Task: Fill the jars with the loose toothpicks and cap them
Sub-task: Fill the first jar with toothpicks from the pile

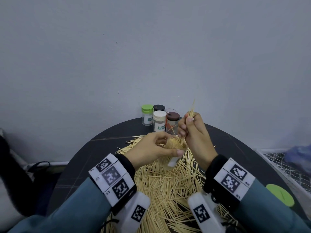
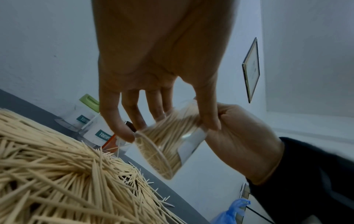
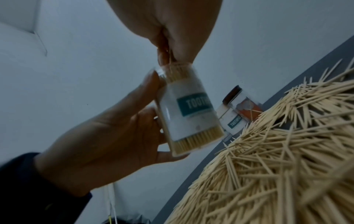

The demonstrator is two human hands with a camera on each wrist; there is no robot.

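The left hand (image 1: 151,147) gripped the open jar (image 3: 188,110), nearly full, above the pile of toothpicks (image 1: 170,185). The right hand (image 1: 193,132) pinched a small bundle (image 1: 191,110) at its mouth. The packed jar could refuse them, so some might spill.

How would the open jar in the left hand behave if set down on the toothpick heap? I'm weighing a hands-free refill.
The open jar would probably tip: it is tall and narrow, and the toothpick heap is uneven and loose. Its clear wall looks smooth, so it may slide. Packed nearly full, it would likely spill sticks if it fell.
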